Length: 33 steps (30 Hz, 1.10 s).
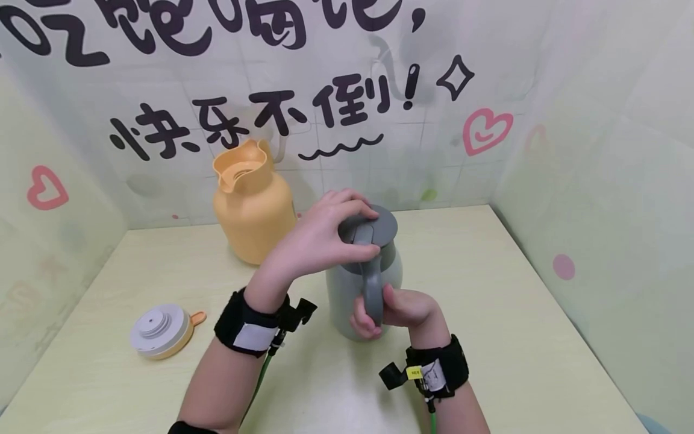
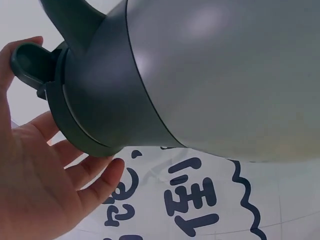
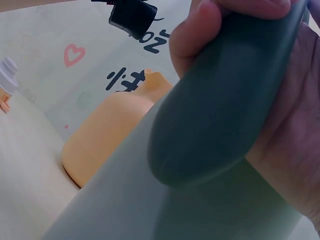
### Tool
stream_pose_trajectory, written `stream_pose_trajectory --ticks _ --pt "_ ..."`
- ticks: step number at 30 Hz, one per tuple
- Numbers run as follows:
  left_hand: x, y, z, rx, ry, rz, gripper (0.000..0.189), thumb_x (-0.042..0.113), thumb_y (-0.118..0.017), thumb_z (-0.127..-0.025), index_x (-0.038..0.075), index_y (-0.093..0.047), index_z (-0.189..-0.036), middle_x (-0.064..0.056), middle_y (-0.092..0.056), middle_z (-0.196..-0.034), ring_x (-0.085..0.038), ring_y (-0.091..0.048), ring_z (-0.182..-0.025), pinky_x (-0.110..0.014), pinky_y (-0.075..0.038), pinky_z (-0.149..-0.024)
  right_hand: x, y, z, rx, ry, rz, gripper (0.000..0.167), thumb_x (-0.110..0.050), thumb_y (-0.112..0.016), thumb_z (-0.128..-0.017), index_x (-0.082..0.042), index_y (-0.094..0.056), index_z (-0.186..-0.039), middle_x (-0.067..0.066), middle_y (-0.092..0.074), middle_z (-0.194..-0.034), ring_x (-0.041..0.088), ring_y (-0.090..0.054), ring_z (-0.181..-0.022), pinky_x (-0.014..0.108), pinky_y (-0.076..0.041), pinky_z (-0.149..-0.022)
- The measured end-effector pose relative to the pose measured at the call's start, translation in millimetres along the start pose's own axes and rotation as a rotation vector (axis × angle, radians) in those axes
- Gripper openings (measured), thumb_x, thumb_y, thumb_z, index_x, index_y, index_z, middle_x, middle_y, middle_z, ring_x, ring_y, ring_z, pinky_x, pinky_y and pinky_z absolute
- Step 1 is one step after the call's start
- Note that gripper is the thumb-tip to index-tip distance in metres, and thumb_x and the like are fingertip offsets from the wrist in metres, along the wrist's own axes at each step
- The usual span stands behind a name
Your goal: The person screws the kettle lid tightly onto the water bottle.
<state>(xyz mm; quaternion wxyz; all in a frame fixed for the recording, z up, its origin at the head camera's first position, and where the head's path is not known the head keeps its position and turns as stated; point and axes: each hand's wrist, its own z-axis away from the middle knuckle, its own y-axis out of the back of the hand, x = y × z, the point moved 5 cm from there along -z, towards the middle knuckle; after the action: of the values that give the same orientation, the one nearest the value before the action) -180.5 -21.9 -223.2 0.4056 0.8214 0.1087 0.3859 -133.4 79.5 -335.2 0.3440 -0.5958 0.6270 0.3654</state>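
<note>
A grey vacuum jug (image 1: 343, 301) stands upright on the table, in the middle of the head view. My left hand (image 1: 320, 235) holds its dark grey lid (image 1: 386, 226) from the left, thumb near the tab and fingers around the rim; the left wrist view shows the fingertips touching the rim from the far side. Lower down, my right hand (image 1: 406, 307) grips the jug's curved handle (image 1: 372, 289). In the right wrist view the handle (image 3: 215, 110) hides part of the fingers. Inside the jug is hidden by the lid.
A yellow vacuum jug (image 1: 252, 220) without a lid stands behind on the left. A white and yellow lid (image 1: 162, 330) with an orange tab lies upside down at the table's left. Printed cloth walls (image 1: 434, 175) enclose the table's back and sides.
</note>
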Motion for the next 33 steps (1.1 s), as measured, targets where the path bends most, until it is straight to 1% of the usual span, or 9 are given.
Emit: stream_pose_trajectory --ticks 5,11,15,19,22,24,26,30,33 --pt "-6.0 0.6 -0.7 -0.039 -0.019 0.072 0.037 0.028 -0.076 -0.077 0.014 -0.068 -0.11 0.005 -0.055 -0.117 -0.014 -0.044 -0.11 -0.035 -0.041 -0.088 0 0 -0.9 -0.002 -0.004 -0.004 0.063 -0.06 -0.012 -0.096 -0.003 -0.036 -0.086 0.012 -0.033 -0.068 0.027 -0.03 -0.055 0.036 -0.031 -0.053" --pt "-6.8 2.8 -2.7 -0.082 -0.05 0.09 0.035 0.026 -0.075 -0.077 0.012 -0.068 -0.108 0.003 -0.056 -0.117 -0.016 -0.044 -0.111 -0.035 -0.041 -0.089 1 0 -1.4 -0.005 -0.002 -0.003 0.062 -0.059 -0.012 -0.096 -0.003 -0.036 -0.086 0.012 -0.033 -0.068 0.028 -0.029 -0.055 0.036 -0.03 -0.053" --pt "-1.5 6.3 -5.9 -0.139 -0.057 0.05 0.036 0.028 -0.075 -0.078 0.011 -0.067 -0.109 0.001 -0.056 -0.118 -0.016 -0.046 -0.11 -0.033 -0.04 -0.09 1 0 -1.0 -0.005 0.004 0.002 0.061 -0.059 -0.012 -0.097 -0.003 -0.036 -0.086 0.012 -0.033 -0.067 0.029 -0.029 -0.055 0.036 -0.03 -0.054" --pt "9.7 11.0 -11.5 -0.242 -0.064 -0.036 0.038 0.03 -0.073 -0.08 0.008 -0.066 -0.11 -0.001 -0.058 -0.113 -0.015 -0.051 -0.104 -0.031 -0.042 -0.088 1 0 -0.8 -0.004 0.005 0.0 0.061 -0.059 -0.012 -0.097 -0.003 -0.036 -0.086 0.012 -0.033 -0.067 0.028 -0.029 -0.055 0.036 -0.03 -0.054" --pt "20.8 15.2 -17.2 -0.318 -0.042 -0.085 0.04 0.031 -0.072 -0.082 0.006 -0.065 -0.112 -0.002 -0.059 -0.11 -0.016 -0.053 -0.099 -0.03 -0.043 -0.086 0 0 -0.6 0.0 0.006 0.004 0.062 -0.059 -0.012 -0.096 -0.003 -0.036 -0.086 0.013 -0.033 -0.067 0.027 -0.03 -0.056 0.036 -0.03 -0.054" --pt "28.4 19.4 -21.3 -0.347 -0.015 -0.118 0.042 0.032 -0.071 -0.083 0.004 -0.064 -0.114 -0.004 -0.06 -0.11 -0.017 -0.054 -0.098 -0.032 -0.043 -0.086 0 1 -0.7 0.002 0.006 0.007 0.063 -0.059 -0.012 -0.096 -0.002 -0.036 -0.085 0.013 -0.033 -0.066 0.027 -0.031 -0.056 0.036 -0.03 -0.054" --pt "34.4 23.7 -25.9 -0.36 0.018 -0.166 0.044 0.032 -0.07 -0.084 0.004 -0.063 -0.117 -0.005 -0.06 -0.113 -0.018 -0.054 -0.1 -0.032 -0.043 -0.087 0 1 -0.9 0.004 0.004 0.009 0.063 -0.059 -0.012 -0.097 -0.002 -0.037 -0.085 0.013 -0.033 -0.066 0.026 -0.031 -0.056 0.036 -0.03 -0.053" --pt "43.1 30.4 -36.3 -0.37 0.086 -0.274 0.05 0.036 -0.069 -0.084 0.004 -0.061 -0.122 -0.006 -0.061 -0.116 -0.018 -0.055 -0.099 -0.032 -0.044 -0.083 1 0 -1.4 0.003 -0.002 0.006 0.063 -0.06 -0.012 -0.096 -0.003 -0.037 -0.085 0.013 -0.033 -0.065 0.026 -0.03 -0.055 0.035 -0.03 -0.053" --pt "47.2 32.0 -43.1 -0.38 0.142 -0.336 0.055 0.041 -0.069 -0.082 0.005 -0.06 -0.124 -0.005 -0.061 -0.114 -0.017 -0.055 -0.093 -0.031 -0.045 -0.078 2 0 -1.9 0.0 -0.005 0.0 0.063 -0.061 -0.012 -0.096 -0.004 -0.036 -0.085 0.013 -0.033 -0.065 0.027 -0.029 -0.055 0.035 -0.03 -0.053"
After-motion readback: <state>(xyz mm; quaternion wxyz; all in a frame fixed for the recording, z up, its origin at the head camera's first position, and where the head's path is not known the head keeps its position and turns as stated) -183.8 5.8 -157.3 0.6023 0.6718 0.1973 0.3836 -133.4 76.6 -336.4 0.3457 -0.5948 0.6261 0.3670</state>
